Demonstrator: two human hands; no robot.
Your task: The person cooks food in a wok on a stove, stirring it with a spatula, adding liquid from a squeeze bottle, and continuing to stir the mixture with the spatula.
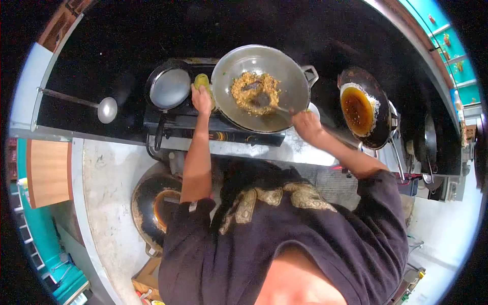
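A wide silver wok (pixel 290 76) sits on the black gas stove (pixel 218 136), with golden-brown crumbly food (pixel 244 103) and a few dark pieces in its middle. My left hand (pixel 202 100) is closed on a folded yellow-green cloth (pixel 202 80) against the wok's left side, where the handle is hidden. With my right hand (pixel 306 126) I grip the handle of a cooking spatula (pixel 263 99); its dark, rounded head rests in the food. The wok's right handle (pixel 311 75) is bare.
Left of the wok is a small frying pan (pixel 170 87), and farther left a ladle (pixel 107 110) lies on the black counter. On the right stands a dark wok (pixel 366 81) with brown sauce and white food. Another large wok (pixel 145 203) is low at left.
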